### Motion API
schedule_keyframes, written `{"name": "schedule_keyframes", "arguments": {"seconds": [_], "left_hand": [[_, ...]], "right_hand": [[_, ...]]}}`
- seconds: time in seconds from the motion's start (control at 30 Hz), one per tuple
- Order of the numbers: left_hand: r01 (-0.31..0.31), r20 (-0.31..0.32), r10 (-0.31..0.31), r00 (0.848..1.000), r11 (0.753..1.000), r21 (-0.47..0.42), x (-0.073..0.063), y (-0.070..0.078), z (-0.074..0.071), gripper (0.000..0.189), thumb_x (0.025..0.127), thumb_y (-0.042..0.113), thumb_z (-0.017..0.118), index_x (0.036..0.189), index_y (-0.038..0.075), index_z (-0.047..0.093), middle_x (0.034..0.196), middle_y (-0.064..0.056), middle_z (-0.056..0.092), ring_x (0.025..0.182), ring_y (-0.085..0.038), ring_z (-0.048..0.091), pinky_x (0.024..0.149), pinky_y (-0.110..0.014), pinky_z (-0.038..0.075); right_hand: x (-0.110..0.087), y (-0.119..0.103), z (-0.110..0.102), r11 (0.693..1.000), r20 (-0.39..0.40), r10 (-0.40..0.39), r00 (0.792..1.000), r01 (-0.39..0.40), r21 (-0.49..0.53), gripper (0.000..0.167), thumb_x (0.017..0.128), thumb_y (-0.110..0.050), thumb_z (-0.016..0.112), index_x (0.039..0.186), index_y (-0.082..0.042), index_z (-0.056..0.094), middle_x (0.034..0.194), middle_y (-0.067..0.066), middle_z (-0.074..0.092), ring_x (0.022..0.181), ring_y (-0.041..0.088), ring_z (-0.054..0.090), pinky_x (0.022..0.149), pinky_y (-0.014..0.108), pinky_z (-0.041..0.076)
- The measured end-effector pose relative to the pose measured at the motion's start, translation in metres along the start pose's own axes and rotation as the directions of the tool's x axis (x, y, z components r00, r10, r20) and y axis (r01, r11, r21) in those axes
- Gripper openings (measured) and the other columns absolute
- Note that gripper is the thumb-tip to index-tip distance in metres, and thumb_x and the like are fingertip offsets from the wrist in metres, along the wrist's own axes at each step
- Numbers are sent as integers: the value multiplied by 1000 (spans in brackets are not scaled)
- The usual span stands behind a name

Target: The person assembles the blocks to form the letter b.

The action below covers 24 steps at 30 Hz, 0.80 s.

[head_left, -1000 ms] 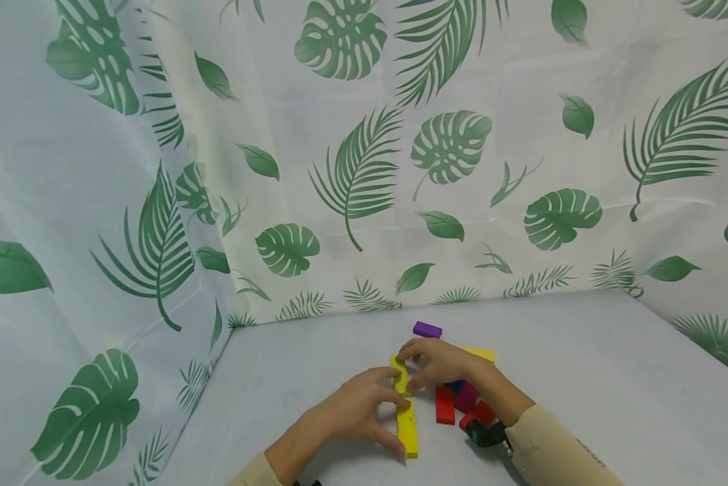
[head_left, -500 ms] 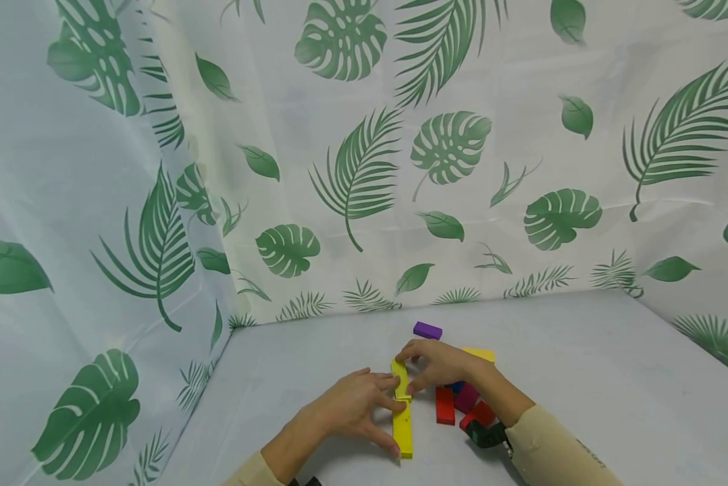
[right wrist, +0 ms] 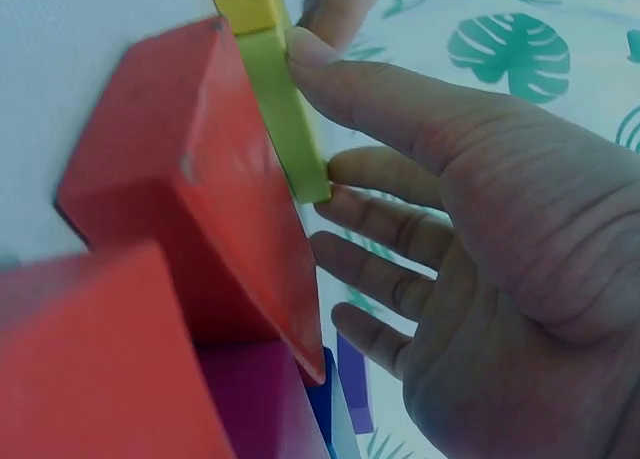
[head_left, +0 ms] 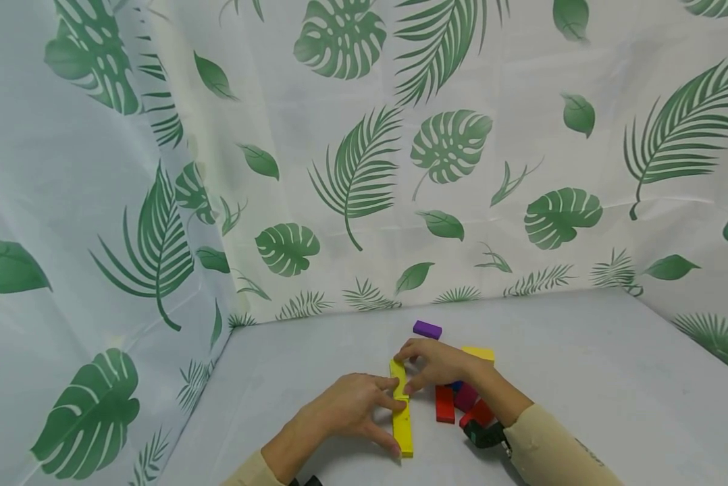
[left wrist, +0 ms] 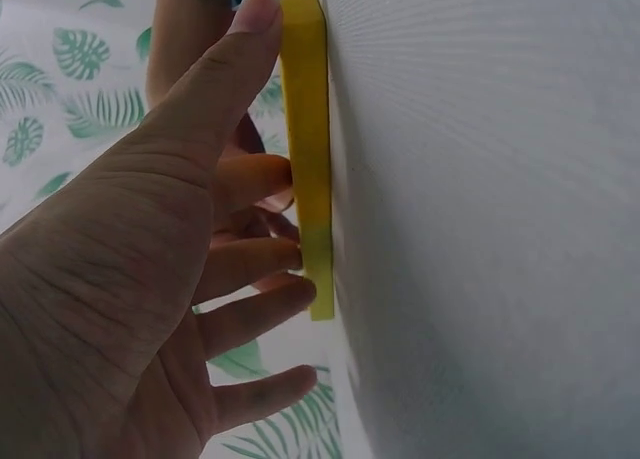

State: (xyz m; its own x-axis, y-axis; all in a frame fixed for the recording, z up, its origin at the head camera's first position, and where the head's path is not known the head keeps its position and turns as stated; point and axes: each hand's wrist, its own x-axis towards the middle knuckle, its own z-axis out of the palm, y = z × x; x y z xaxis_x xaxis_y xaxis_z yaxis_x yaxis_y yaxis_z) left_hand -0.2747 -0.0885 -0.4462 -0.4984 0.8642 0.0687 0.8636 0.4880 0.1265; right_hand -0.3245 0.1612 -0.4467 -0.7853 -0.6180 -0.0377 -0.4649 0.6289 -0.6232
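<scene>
Two yellow blocks lie end to end in a line on the table. My left hand (head_left: 352, 408) grips the nearer yellow block (head_left: 403, 433), thumb at its near end and forefinger by the joint between the two. The farther yellow block (head_left: 398, 378) is pinched by my right hand (head_left: 439, 362), with fingertips at its far end and the thumb near the joint. From the left wrist, the nearer block (left wrist: 308, 129) looks flat on the surface. In the right wrist view the farther block (right wrist: 283, 109), paler in tone, meets the other one's end.
Right of the line sits a cluster: a red block (head_left: 445, 405), a magenta block (head_left: 466, 397), another red block (head_left: 481, 413), a partly hidden blue one (head_left: 456, 386). A yellow piece (head_left: 479, 353) shows behind my right wrist. A purple block (head_left: 427, 329) lies farther back.
The nearer yellow block has shifted slightly left, into line with the farther one. The farther block has come a little toward me. Both hands keep their hold.
</scene>
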Motion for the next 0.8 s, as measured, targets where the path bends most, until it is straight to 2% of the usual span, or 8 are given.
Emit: {"name": "schedule_keyframes", "arguments": {"seconds": [0.13, 0.23, 0.33, 0.47, 0.53, 0.63, 0.8], "left_hand": [[-28, -17, 29, 999, 999, 43, 1, 1, -1, 69, 74, 78, 76, 129, 35, 74, 126, 13, 71, 104, 3, 67, 92, -20, 56], [-22, -10, 23, 1000, 997, 77, 2, 3, -2, 70, 72, 80, 75, 127, 37, 75, 115, 17, 70, 96, 6, 64, 86, -17, 55], [0, 7, -1, 1000, 996, 84, 2, 5, -4, 70, 70, 81, 75, 126, 39, 76, 116, 17, 71, 102, 3, 66, 88, -20, 56], [14, 27, -16, 1000, 996, 84, 1, 6, -7, 71, 70, 82, 75, 126, 39, 75, 134, 12, 69, 127, -6, 63, 102, -33, 57], [18, 32, -20, 999, 997, 72, 1, 6, -7, 71, 70, 81, 75, 126, 38, 75, 140, 11, 67, 135, -8, 59, 107, -40, 55], [28, 37, -30, 999, 998, 50, 0, 7, -7, 70, 71, 80, 76, 126, 37, 75, 138, 13, 68, 133, -5, 60, 107, -43, 55], [31, 46, -33, 998, 999, 43, -2, 8, -10, 71, 68, 79, 79, 124, 37, 76, 129, 15, 71, 115, 1, 66, 96, -26, 57]], "right_hand": [[2, 0, 2, 1000, -1, -9, 1000, 9, -6, 56, 84, -34, 88, 134, -16, 71, 131, -1, 65, 117, 21, 59, 100, 46, 58], [3, 1, 3, 1000, -1, -22, 1000, 22, -5, 55, 83, -34, 88, 133, -17, 71, 129, -2, 66, 116, 21, 60, 99, 45, 59], [3, 1, 3, 999, 1, -33, 999, 33, 5, 54, 83, -33, 88, 132, -17, 72, 128, -2, 66, 117, 21, 60, 99, 46, 59], [4, 2, 4, 999, 1, -38, 999, 38, 8, 54, 83, -34, 88, 132, -17, 71, 129, -3, 67, 119, 21, 60, 101, 47, 58], [4, 3, 5, 999, 0, -36, 999, 36, 6, 54, 83, -33, 88, 132, -18, 71, 129, -4, 67, 119, 21, 61, 101, 47, 58], [4, 2, 6, 999, 4, -30, 1000, 30, 15, 54, 83, -33, 88, 132, -18, 71, 129, -4, 67, 119, 21, 60, 101, 47, 58], [5, 0, 7, 999, 12, -37, 999, 37, 28, 55, 84, -35, 88, 133, -17, 71, 130, -4, 66, 117, 19, 60, 100, 44, 58]]}}
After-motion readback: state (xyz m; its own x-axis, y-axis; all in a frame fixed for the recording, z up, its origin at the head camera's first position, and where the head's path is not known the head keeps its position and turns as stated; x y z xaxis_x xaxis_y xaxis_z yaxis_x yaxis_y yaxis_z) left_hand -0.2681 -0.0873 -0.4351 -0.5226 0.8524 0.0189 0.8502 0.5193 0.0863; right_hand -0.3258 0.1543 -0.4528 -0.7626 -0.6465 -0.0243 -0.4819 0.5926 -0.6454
